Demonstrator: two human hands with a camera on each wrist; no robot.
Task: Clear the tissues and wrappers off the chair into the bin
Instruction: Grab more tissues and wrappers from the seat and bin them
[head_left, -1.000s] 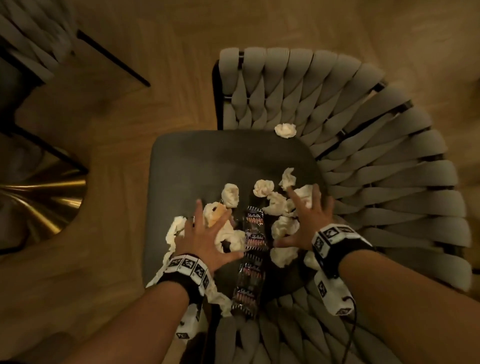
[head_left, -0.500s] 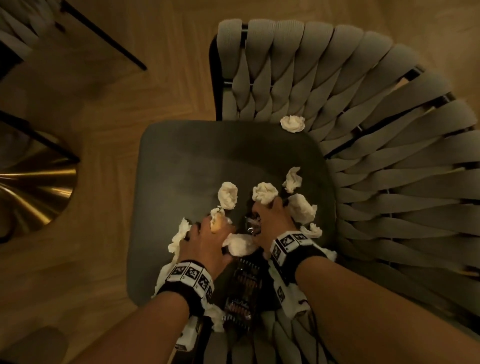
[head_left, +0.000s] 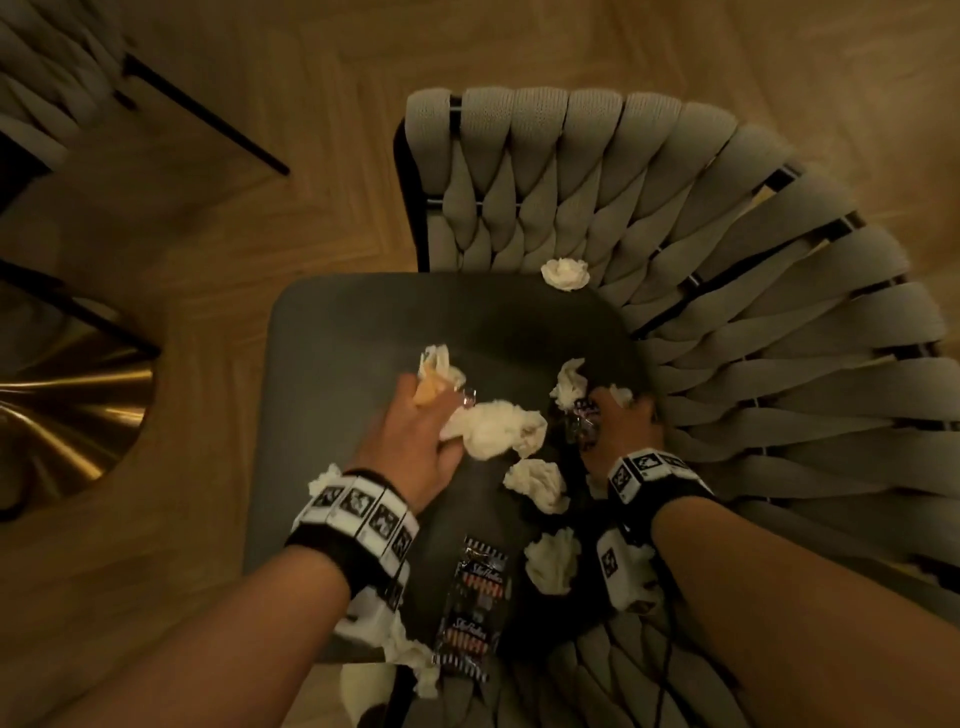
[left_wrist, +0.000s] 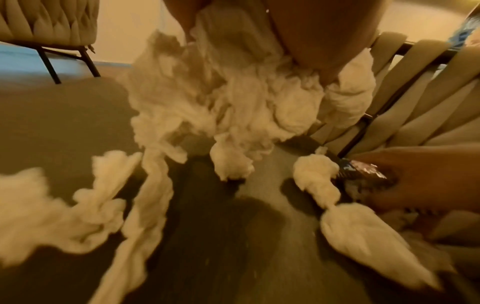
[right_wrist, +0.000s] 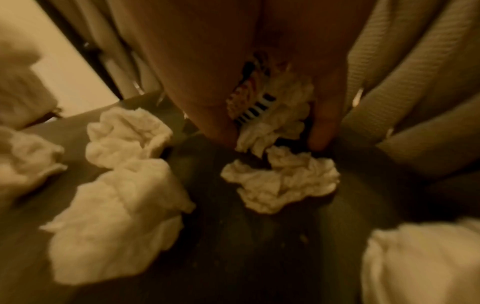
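The dark grey chair seat (head_left: 337, 364) carries crumpled white tissues and dark printed wrappers. My left hand (head_left: 431, 410) grips a clump of tissues (head_left: 493, 428) together with an orange scrap (head_left: 430, 392); the left wrist view shows the clump (left_wrist: 233, 92) hanging from the fingers. Near the woven backrest, my right hand (head_left: 608, 415) grips a striped wrapper (right_wrist: 252, 102) and a tissue (right_wrist: 280, 117). Loose tissues lie at the seat's back (head_left: 565, 274) and between my wrists (head_left: 537, 483). A long wrapper strip (head_left: 475, 597) lies at the front edge.
The woven grey backrest (head_left: 727, 312) curves round the seat's right side. A shiny gold cone-shaped object (head_left: 67, 405) stands on the wooden floor at the left. Another woven chair (head_left: 41, 93) with black legs is at the top left.
Both hands went from flat and spread to curled round litter. The left one moved toward the seat's middle with its clump; the right shifted toward the backrest with a wrapper.
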